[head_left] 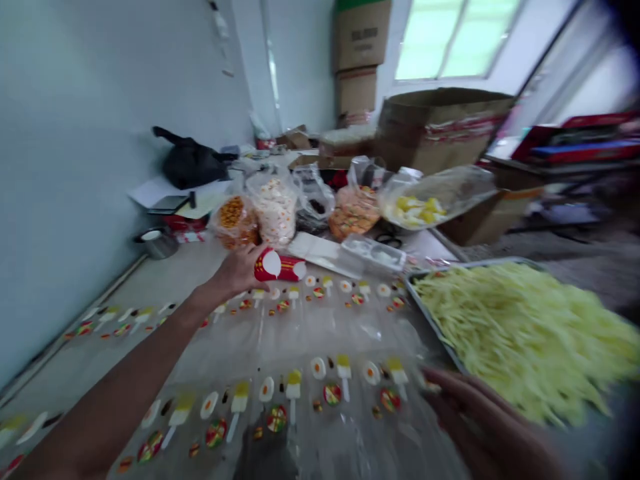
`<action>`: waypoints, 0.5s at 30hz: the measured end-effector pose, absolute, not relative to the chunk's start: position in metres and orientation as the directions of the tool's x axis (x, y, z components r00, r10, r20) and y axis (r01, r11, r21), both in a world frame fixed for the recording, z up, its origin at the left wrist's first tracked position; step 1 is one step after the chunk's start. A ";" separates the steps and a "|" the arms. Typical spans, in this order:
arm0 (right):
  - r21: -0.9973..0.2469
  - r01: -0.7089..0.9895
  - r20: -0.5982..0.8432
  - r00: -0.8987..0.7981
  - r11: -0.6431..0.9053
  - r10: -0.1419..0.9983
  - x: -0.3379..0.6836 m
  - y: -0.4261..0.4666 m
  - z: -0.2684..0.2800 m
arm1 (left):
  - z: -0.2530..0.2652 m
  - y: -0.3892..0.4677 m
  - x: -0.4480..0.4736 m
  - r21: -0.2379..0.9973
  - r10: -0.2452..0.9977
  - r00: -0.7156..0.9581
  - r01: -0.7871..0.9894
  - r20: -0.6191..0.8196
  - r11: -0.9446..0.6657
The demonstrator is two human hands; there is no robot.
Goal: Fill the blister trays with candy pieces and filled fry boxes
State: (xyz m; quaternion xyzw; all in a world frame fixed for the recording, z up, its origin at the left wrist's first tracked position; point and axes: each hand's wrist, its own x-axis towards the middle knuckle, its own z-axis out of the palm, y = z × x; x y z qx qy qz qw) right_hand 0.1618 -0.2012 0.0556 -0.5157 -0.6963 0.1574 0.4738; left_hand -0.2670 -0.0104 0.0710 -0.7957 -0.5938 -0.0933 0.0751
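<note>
My left hand (241, 272) reaches across the table, its fingers closed on the end of a red French-fry carton (287, 268) with white and yellow markings. My right hand (483, 417), blurred, is low on the right with its fingertips together; a small pale piece shows at them, too smeared to name. Beside these fingertips runs a row of tiny toy foods on clear plastic film: an ice-pop piece (399, 375), a fried-egg piece (371, 372) and a round pizza-like piece (390, 399). Similar sets lie in a farther row below the carton.
A metal tray (440, 333) heaped with pale yellow fry-like strips (525, 327) stands at the right. Behind are a bag of orange pieces (353, 213), a bag of white pieces (273, 210), a clear plastic box (373, 253), a metal cup (160, 245) and a large carton (440, 127).
</note>
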 end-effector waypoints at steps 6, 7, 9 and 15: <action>-0.643 0.696 0.419 -0.029 0.319 0.908 0.111 -0.193 0.074 | 0.079 -0.097 -0.090 -0.002 0.688 0.644 0.730 0.334 -0.683; -0.606 0.761 0.374 0.014 0.233 0.927 0.112 -0.194 0.073 | 0.079 -0.111 -0.069 -0.006 0.655 0.674 0.699 0.342 -0.715; -0.596 0.796 0.293 0.096 0.103 0.951 0.121 -0.204 0.068 | 0.077 -0.135 -0.034 -0.036 0.608 0.705 0.663 0.364 -0.748; -0.752 0.659 0.246 0.271 0.006 0.930 0.175 -0.250 0.042 | 0.053 -0.160 0.015 -0.021 0.531 0.760 0.580 0.376 -0.815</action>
